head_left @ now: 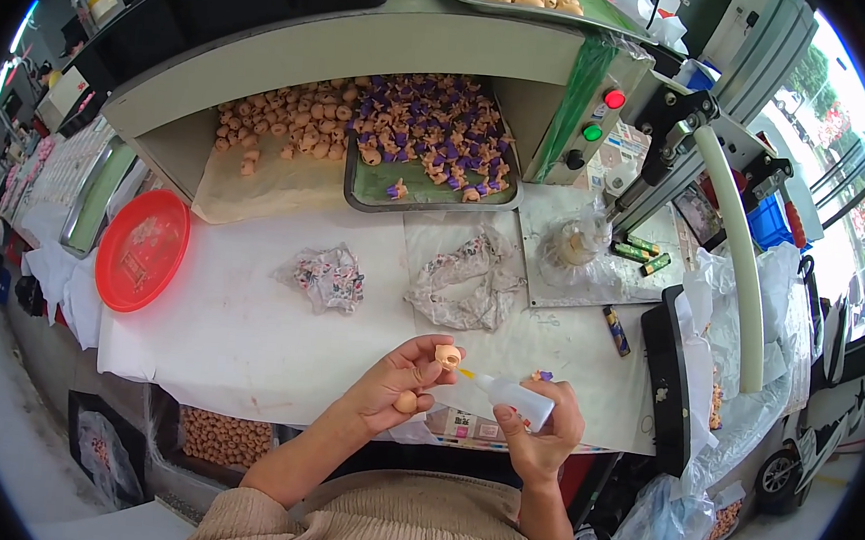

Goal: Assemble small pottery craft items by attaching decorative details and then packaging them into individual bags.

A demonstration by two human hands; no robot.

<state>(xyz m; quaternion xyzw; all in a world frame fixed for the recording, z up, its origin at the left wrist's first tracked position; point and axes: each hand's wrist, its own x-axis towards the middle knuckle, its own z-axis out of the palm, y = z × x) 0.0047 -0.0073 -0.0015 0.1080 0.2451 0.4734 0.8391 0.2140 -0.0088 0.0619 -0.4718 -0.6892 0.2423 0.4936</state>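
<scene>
Above the near edge of the white-covered table, my left hand (384, 385) pinches a small peach doll head (448, 355) between thumb and fingertips. A second peach doll head (405, 402) is tucked in the lower fingers of the same hand. My right hand (544, 443) is closed round a translucent white squeeze bottle (526, 401), tilted to the left. Its thin yellow tip (465, 374) points at the pinched head, close to its opening; I cannot tell whether they touch. Just beyond the bottle, a small purple doll body (542, 375) lies on the table.
A shelf opening holds loose doll heads (303, 115) and a tray (427, 207) of purple-dressed bodies. A red basin (143, 250) stands at left. Crumpled plastic bags (467, 280) lie mid-table. At right are a lever press (651, 155), small green tubes (657, 265) and a black bin (661, 376).
</scene>
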